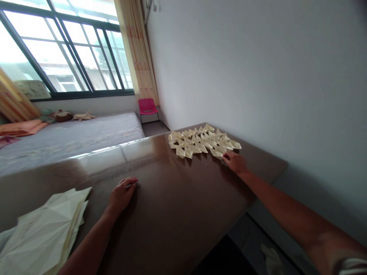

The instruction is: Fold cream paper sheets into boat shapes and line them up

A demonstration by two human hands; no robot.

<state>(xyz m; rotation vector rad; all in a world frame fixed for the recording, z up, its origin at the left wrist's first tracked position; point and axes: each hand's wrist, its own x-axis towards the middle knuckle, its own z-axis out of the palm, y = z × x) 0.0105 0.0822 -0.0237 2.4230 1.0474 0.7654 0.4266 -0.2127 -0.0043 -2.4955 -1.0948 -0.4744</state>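
My right hand (235, 162) reaches to the near edge of a group of folded cream paper boats (197, 139), at the far right of the brown table. Its fingertips are closed on the end of one paper boat (218, 152), which sits beside the others. My left hand (122, 194) rests on the table, fingers loosely bent and a gap at the thumb, with nothing in it. Left of that forearm lies a stack of creased cream paper sheets (48, 225), some edges sticking out.
The glossy brown table (172, 206) meets a white wall (252, 68) on the right. Beyond it stand a bed (94, 133) with soft toys and a pink chair (147, 106) by the curtain (140, 57). The table's near right edge drops to the floor.
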